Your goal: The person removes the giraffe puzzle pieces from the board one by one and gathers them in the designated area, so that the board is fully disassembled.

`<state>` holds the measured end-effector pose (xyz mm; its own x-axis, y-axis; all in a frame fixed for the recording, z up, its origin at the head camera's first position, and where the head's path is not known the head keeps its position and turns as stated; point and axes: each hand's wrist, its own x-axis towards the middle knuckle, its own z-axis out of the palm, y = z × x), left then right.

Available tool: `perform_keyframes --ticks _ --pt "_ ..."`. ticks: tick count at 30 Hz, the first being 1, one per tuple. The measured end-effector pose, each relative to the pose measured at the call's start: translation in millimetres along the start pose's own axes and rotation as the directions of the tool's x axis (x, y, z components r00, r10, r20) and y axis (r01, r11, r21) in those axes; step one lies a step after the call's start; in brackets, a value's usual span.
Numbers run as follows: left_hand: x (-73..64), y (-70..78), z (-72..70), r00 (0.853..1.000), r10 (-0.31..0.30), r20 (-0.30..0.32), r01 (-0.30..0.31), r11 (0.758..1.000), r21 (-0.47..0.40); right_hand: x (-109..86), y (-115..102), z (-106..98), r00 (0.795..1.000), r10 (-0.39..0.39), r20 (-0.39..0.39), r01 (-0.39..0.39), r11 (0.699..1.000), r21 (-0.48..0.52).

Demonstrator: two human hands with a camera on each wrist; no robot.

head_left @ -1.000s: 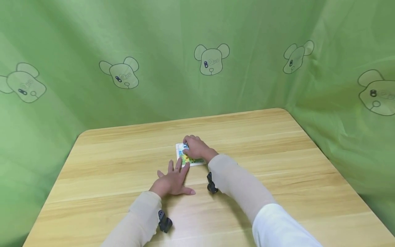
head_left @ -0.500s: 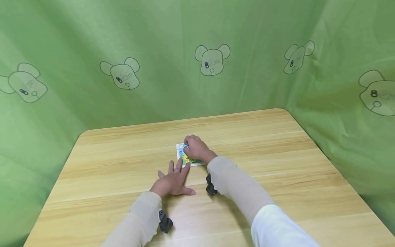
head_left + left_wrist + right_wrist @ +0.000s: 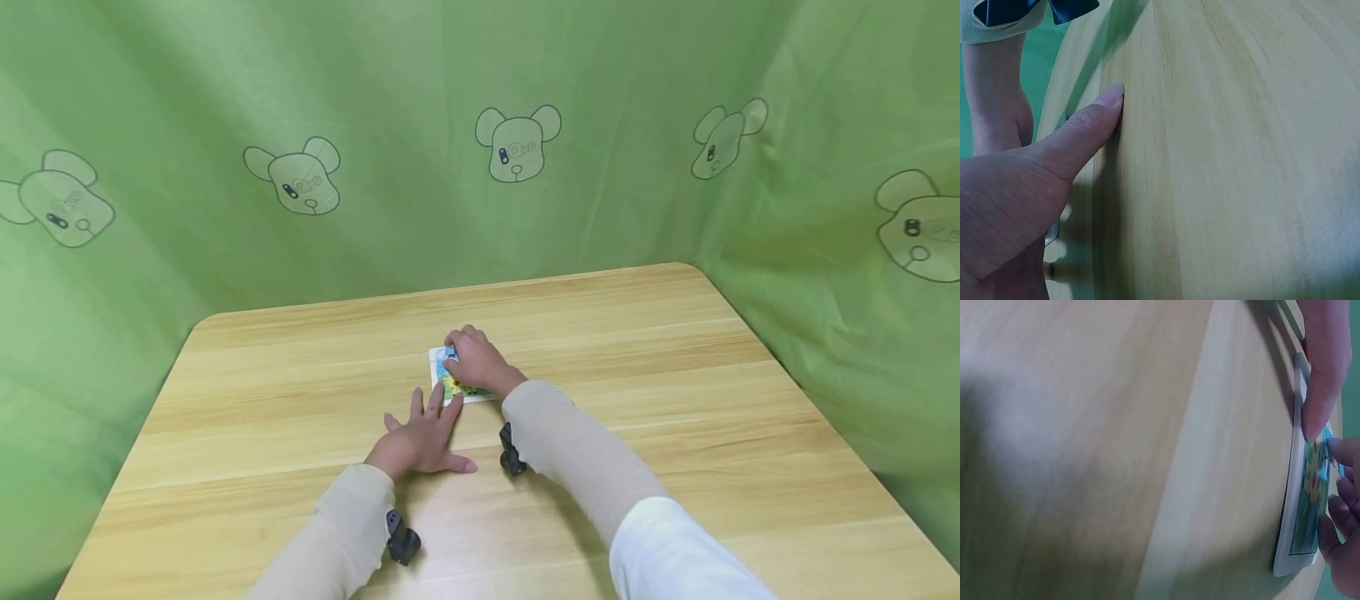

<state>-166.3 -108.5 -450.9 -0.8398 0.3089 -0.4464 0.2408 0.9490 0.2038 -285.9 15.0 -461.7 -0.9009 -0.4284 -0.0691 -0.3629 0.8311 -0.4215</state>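
Note:
A small jigsaw puzzle (image 3: 444, 387) in a white frame lies flat on the table, with a yellow figure on a blue and green ground. My left hand (image 3: 422, 442) is spread, its fingertips resting on the frame's near left corner and its thumb stretched over the wood. Over the puzzle's upper right part bends my right hand (image 3: 482, 363), hiding much of the picture. In the right wrist view the curled fingers and thumb of this right hand (image 3: 1349, 515) meet at a light-blue puzzle piece (image 3: 1340, 469), partly hidden by them.
The wooden table (image 3: 637, 333) has rounded far corners. Green curtains (image 3: 390, 233) printed with bear heads stand close behind it and at both sides. A black wrist camera (image 3: 403, 540) sits on the left sleeve, and another wrist camera (image 3: 512, 450) on the right.
The right forearm and wrist have shifted very slightly, while the fingers stay at the same part of the puzzle. My left hand and the puzzle hold their place.

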Motion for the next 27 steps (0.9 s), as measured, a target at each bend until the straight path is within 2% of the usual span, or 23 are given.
perform_keyframes --ticks 5,14,27 --pt "0.0 0.0 -0.4 1.0 -0.003 0.002 0.003 1.0 -0.006 -1.8 -1.3 -1.2 1.0 0.005 0.003 -0.005 1.0 0.022" --pt "1.0 -0.4 0.4 1.0 0.002 0.001 -0.002 1.0 -0.005 -2.7 -1.2 0.3 1.0 0.003 0.03 -0.007 0.991 0.135" --pt "-1.8 -0.5 -2.0 1.0 0.009 0.006 -0.009 1.0 -0.005 -11.8 5.2 -5.1 0.999 -0.03 -0.023 0.033 0.982 0.184"
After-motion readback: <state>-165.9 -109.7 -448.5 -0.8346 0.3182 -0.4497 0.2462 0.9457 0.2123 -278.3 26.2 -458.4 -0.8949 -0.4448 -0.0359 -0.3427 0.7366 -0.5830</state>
